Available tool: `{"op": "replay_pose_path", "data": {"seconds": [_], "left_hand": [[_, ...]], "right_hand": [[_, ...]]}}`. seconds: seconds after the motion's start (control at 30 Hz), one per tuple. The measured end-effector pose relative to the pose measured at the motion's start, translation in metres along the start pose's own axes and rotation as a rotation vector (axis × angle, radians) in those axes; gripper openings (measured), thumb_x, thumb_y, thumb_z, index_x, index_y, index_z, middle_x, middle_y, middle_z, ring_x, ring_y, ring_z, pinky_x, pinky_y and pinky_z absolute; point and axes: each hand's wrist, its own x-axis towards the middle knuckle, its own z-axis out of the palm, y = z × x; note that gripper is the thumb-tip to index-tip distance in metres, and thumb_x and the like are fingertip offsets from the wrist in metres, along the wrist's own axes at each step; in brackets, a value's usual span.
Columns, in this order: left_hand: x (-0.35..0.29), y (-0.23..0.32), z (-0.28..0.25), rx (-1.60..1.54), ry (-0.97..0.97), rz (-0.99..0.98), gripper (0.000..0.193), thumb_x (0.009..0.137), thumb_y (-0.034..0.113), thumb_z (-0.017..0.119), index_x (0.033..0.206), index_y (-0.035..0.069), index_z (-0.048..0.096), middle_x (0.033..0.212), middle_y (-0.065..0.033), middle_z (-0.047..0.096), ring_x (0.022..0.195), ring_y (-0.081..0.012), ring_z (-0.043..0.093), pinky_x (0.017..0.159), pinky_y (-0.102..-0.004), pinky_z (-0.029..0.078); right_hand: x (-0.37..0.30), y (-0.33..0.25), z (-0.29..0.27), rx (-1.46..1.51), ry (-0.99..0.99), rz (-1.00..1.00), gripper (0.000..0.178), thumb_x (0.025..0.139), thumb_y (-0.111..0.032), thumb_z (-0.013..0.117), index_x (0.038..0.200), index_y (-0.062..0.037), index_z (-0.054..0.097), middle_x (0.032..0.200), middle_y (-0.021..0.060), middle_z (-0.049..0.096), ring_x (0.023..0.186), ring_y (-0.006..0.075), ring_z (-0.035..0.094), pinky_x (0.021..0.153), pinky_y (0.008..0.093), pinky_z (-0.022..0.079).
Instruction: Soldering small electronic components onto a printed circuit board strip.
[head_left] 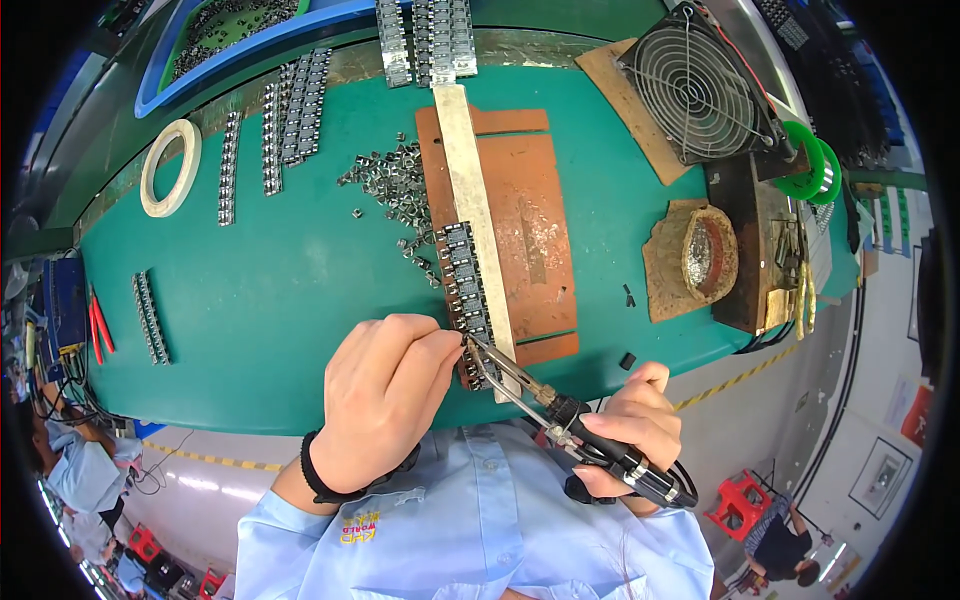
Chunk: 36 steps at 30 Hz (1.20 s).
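A: What is the right hand [640, 425] doing?

B: It is clenched round a soldering iron [600, 445]; the iron's tip meets the near end of a row of small metal parts [465, 290].

A: Where does that row lie?

B: Along the left edge of a metal bar [475, 200], which rests on a brown board [525, 225]. The row covers the bar's nearer half.

A: And the left hand [385, 395]?

B: Just left of the bar's near end, fingers curled and pinched together at the row, close to the iron's tip. Whether it grips anything between the fingertips, I cannot tell.

A: What else lies around the bar?

B: Loose metal parts [390, 185] are scattered just left of it. More filled strips [295, 110] lie farther left and beyond it. A tape roll [170, 165] sits well to the left. To the right are a sponge holder [705, 255] and, farther back, a fan [700, 85].
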Motion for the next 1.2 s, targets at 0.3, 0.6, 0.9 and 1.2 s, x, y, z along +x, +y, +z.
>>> {"op": "replay_pose_path", "data": {"seconds": [0.3, 0.6, 0.9, 1.2], "left_hand": [[-0.003, -0.003, 0.005, -0.006, 0.028, 0.014, 0.023, 0.063, -0.003, 0.067, 0.083, 0.002, 0.057, 0.078, -0.0069, 0.054, 0.062, -0.0213, 0.052, 0.054, -0.0301, 0.042], [-0.004, -0.002, 0.009, -0.043, 0.075, 0.003, 0.021, 0.065, -0.007, 0.065, 0.082, 0.001, 0.056, 0.078, -0.0095, 0.054, 0.064, -0.0239, 0.051, 0.054, -0.0311, 0.040], [-0.004, -0.003, 0.010, -0.082, 0.071, -0.039, 0.020, 0.066, -0.007, 0.064, 0.082, 0.001, 0.055, 0.078, -0.0100, 0.053, 0.066, -0.0246, 0.051, 0.056, -0.0312, 0.040], [-0.010, -0.006, 0.008, -0.113, 0.071, -0.104, 0.023, 0.063, -0.004, 0.067, 0.083, 0.002, 0.056, 0.080, -0.0081, 0.054, 0.068, -0.0242, 0.052, 0.059, -0.0317, 0.042]], "right_hand": [[0.003, 0.010, -0.003, 0.193, -0.003, 0.068, 0.036, 0.060, -0.022, 0.074, 0.089, -0.0026, 0.064, 0.061, -0.0013, 0.061, 0.052, 0.0129, 0.049, 0.062, 0.0296, 0.030], [0.000, 0.011, -0.003, 0.213, 0.026, 0.070, 0.037, 0.061, -0.024, 0.072, 0.088, -0.0007, 0.064, 0.063, 0.0005, 0.063, 0.051, 0.0134, 0.049, 0.061, 0.0295, 0.031], [0.001, 0.010, -0.005, 0.176, 0.007, 0.049, 0.036, 0.061, -0.024, 0.073, 0.088, -0.0011, 0.064, 0.064, 0.0000, 0.064, 0.050, 0.0133, 0.048, 0.061, 0.0292, 0.030], [0.001, 0.010, -0.003, 0.170, 0.009, 0.050, 0.035, 0.061, -0.023, 0.073, 0.087, -0.0018, 0.064, 0.063, -0.0006, 0.063, 0.051, 0.0131, 0.048, 0.061, 0.0292, 0.030]]}}
